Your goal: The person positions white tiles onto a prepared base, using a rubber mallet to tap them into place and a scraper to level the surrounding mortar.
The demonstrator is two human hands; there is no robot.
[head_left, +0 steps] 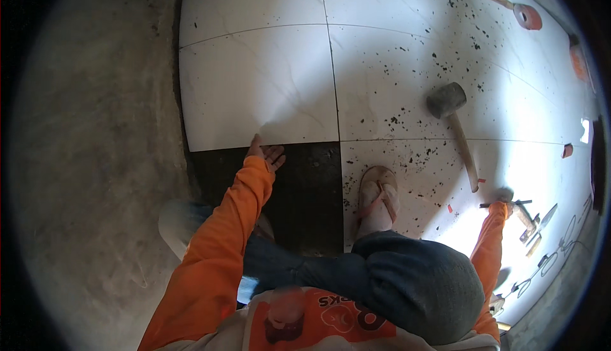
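Observation:
My left hand (268,154) is open at the front edge of a white marbled tile (261,90), one finger on the tile and the others apart over the dark bare patch (305,192). Off to the right, my right hand (503,196) is down by the tiled floor among tools. It looks closed, with a thin dark bar showing at both sides, but glare hides what it grips. A trowel (542,222) lies close by it. Between my hands, a mallet (447,100) with a black head and wooden handle lies on the tiles.
Dark crumbs are scattered over the tiles on the right. A long-handled tool with a red-rimmed head (527,17) lies at the far right. Looped cable (546,263) runs by the right wall. My sandalled foot (378,195) stands beside the bare patch; a concrete wall (102,141) rises left.

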